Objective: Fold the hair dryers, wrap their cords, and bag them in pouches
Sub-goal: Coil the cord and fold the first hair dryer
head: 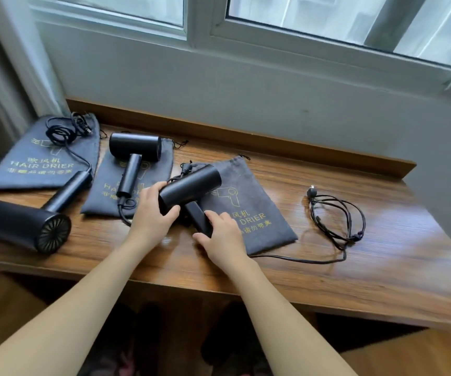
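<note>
The hair dryer in hand [190, 187] lies across the third pouch [248, 207], near the middle of the surface [382, 267] and toward its front edge. The left hand [152, 213] grips the rear end of its barrel, fingers curled round it; the right hand [223, 234] holds the handle [198, 217], thumb underneath and fingers over the top. The handle looks to stand at an angle to the barrel, so the fold seems in progress rather than finished. Its cord [333, 221] trails loose toward the right edge in untidy loops, the plug [312, 189] lying free at the far end.

By my reading the task is barely begun. The middle dryer [134, 147] rests unfolded on the second pouch [126, 185], and the left dryer [23, 223] lies at the front left corner with its handle straight out and its cord [64, 131] heaped on the first pouch [39, 158]. Nothing is bagged; all three pouches lie flat and empty-looking.

The dryers are matte black, likely plastic: smooth cylindrical barrels, slim rounded handles, a finned grille on the left one's end. The pouches are soft grey cloth with drawstrings and gold printing. The cords are thin, black and rubbery. The surface is wood-grained brown with a raised lip along the back.
</note>
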The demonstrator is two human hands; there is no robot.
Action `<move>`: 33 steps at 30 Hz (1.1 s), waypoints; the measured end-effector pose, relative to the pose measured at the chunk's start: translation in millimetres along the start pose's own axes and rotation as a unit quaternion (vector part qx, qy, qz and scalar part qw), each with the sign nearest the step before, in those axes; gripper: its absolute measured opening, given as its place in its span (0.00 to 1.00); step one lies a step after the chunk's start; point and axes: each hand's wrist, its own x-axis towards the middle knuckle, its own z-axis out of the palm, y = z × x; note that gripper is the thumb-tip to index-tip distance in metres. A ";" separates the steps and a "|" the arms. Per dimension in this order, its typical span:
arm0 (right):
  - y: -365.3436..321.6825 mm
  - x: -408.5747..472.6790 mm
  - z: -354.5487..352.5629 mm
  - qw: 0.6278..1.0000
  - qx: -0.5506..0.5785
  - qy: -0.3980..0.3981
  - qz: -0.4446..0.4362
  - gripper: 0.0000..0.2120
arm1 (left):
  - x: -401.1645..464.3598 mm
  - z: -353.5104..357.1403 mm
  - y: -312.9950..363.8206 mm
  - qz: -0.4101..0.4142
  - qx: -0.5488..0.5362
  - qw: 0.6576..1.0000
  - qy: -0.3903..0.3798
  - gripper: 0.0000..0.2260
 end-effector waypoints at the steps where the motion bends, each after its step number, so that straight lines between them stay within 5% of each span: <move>1: 1.2 1.3 -1.8 1.000 0.000 -0.012 -0.002 0.27 | -1.9 0.8 -3.7 0.005 -0.001 1.000 0.004 0.27; 5: 4.5 8.5 -23.4 0.999 0.018 -0.004 -0.030 0.26 | -6.4 2.9 -19.3 0.026 0.011 0.999 0.035 0.27; 10: 57.5 23.0 -90.1 0.958 -0.115 0.251 0.077 0.22 | -4.4 5.7 -23.3 0.034 0.008 0.999 0.041 0.27; 12: 86.6 29.8 -112.5 0.933 -0.196 0.226 0.201 0.24 | -3.8 6.8 -24.8 0.041 0.003 0.998 0.041 0.27; 16: 125.2 33.2 -120.5 0.909 -0.184 0.059 0.368 0.25 | -2.0 6.9 -26.7 0.043 -0.005 0.998 0.043 0.27; 24: 133.1 30.8 -101.7 0.952 -0.135 0.098 0.255 0.15 | -3.8 6.7 -28.4 0.042 0.000 0.998 0.042 0.27; 33: 84.8 23.4 -119.2 0.957 -0.029 0.275 0.087 0.19 | -2.9 8.7 -28.3 0.039 -0.001 0.998 0.040 0.27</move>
